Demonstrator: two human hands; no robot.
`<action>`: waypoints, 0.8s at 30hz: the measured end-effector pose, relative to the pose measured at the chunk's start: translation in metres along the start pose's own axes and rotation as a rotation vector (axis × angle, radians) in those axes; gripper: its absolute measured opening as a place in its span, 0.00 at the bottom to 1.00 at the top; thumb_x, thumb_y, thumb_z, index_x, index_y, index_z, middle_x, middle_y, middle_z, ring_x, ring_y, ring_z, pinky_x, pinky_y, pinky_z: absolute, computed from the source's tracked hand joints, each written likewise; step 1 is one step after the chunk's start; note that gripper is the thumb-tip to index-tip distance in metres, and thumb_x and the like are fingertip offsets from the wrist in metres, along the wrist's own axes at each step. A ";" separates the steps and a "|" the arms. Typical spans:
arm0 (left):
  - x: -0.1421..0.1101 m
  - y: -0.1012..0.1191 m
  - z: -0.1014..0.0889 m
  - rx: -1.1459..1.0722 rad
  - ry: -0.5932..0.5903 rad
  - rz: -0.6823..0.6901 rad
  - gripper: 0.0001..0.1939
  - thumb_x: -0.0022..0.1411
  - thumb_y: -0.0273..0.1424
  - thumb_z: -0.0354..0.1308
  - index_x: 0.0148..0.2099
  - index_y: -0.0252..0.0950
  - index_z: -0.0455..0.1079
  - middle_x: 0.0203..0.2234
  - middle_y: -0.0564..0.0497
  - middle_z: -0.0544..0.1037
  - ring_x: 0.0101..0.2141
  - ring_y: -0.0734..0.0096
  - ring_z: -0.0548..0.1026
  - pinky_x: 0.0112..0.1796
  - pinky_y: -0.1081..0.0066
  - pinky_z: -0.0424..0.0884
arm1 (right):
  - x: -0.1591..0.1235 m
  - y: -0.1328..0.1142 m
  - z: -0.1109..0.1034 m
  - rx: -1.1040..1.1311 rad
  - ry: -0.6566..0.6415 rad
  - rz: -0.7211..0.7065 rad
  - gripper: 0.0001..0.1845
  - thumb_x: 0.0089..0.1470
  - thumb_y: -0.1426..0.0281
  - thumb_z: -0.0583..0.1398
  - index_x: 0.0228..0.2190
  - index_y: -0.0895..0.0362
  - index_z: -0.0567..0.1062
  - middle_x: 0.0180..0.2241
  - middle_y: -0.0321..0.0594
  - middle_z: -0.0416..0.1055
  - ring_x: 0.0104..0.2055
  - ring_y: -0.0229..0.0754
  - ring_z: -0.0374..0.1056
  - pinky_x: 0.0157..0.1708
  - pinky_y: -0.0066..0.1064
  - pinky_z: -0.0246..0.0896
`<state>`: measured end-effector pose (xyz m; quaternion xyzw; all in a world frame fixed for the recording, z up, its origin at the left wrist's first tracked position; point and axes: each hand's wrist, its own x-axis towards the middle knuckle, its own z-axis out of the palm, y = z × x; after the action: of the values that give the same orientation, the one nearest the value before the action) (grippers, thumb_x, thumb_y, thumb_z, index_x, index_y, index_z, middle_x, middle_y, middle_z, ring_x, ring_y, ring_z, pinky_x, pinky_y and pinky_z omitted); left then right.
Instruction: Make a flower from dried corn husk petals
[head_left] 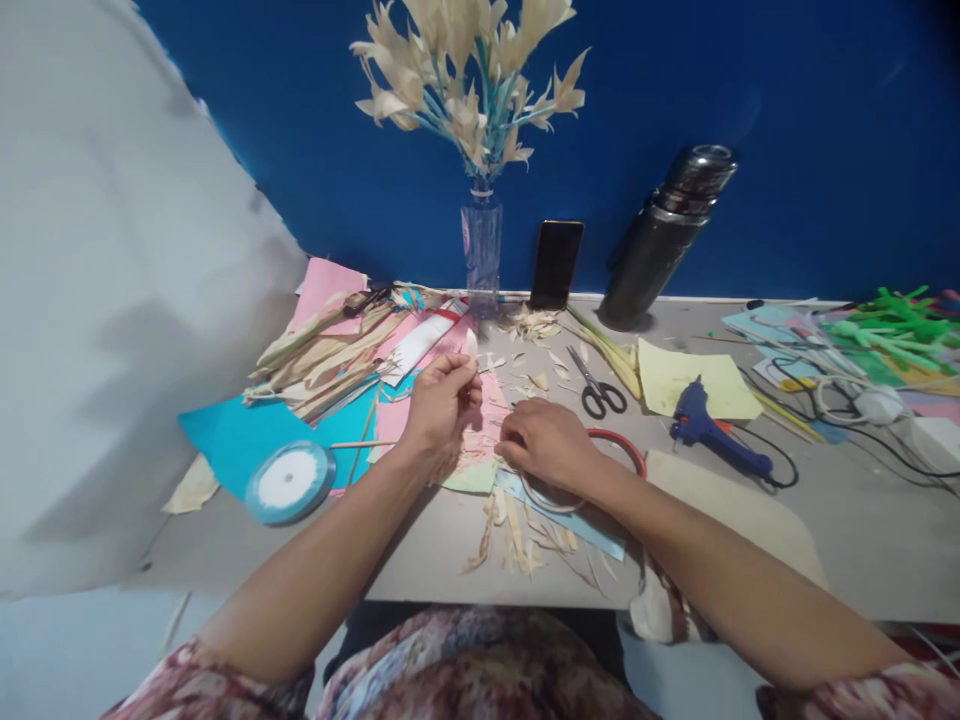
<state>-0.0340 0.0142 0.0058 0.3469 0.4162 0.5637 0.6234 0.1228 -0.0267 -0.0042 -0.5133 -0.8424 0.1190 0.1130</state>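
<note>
My left hand (444,400) is closed in a pinch above the pink paper (491,398). A small pale petal-shaped piece of husk (472,343) stands up from its fingertips. Just to the right, my right hand (546,442) rests low with curled fingers; whatever they hold, if anything, is hidden. Under its wrist lie a red ring (634,447), partly covered, and a light blue strip (596,532). Cut husk scraps (517,540) are strewn in front of the hands. Black-handled scissors (598,393) lie open beyond my right hand.
A bottle (482,255) of husk flowers, a phone (556,268) and a thermos (664,240) stand along the blue wall. Dried husks (330,355) and a ribbon roll (292,482) lie left. A corded blue glue gun (709,432) and green pipe cleaners (892,335) lie right.
</note>
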 end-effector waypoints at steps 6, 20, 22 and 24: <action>-0.003 -0.001 0.000 0.007 -0.025 -0.010 0.11 0.52 0.30 0.66 0.33 0.36 0.65 0.21 0.57 0.70 0.19 0.80 0.67 0.18 0.81 0.61 | 0.000 0.007 0.000 0.321 0.072 0.096 0.07 0.58 0.71 0.59 0.28 0.56 0.74 0.30 0.38 0.75 0.35 0.41 0.68 0.35 0.31 0.55; -0.025 -0.011 0.009 0.361 -0.168 0.018 0.07 0.61 0.33 0.56 0.33 0.38 0.62 0.19 0.58 0.67 0.19 0.77 0.65 0.21 0.77 0.60 | -0.009 0.009 -0.014 0.613 0.196 0.213 0.06 0.55 0.73 0.59 0.28 0.56 0.76 0.25 0.34 0.75 0.29 0.38 0.69 0.32 0.28 0.58; -0.026 -0.013 0.008 0.466 -0.204 0.102 0.07 0.63 0.33 0.55 0.32 0.38 0.62 0.20 0.58 0.67 0.21 0.77 0.65 0.23 0.77 0.62 | -0.009 0.007 -0.015 0.570 0.184 0.191 0.07 0.56 0.73 0.58 0.29 0.56 0.76 0.26 0.35 0.76 0.29 0.38 0.69 0.31 0.28 0.57; -0.025 -0.014 0.007 0.490 -0.225 0.105 0.07 0.63 0.33 0.55 0.32 0.38 0.62 0.20 0.58 0.67 0.21 0.76 0.65 0.23 0.76 0.62 | -0.008 0.007 -0.015 0.542 0.177 0.191 0.07 0.56 0.73 0.58 0.29 0.56 0.77 0.26 0.35 0.76 0.29 0.38 0.69 0.31 0.27 0.56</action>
<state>-0.0223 -0.0119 -0.0010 0.5691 0.4496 0.4357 0.5331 0.1368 -0.0301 0.0073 -0.5497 -0.7149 0.3044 0.3069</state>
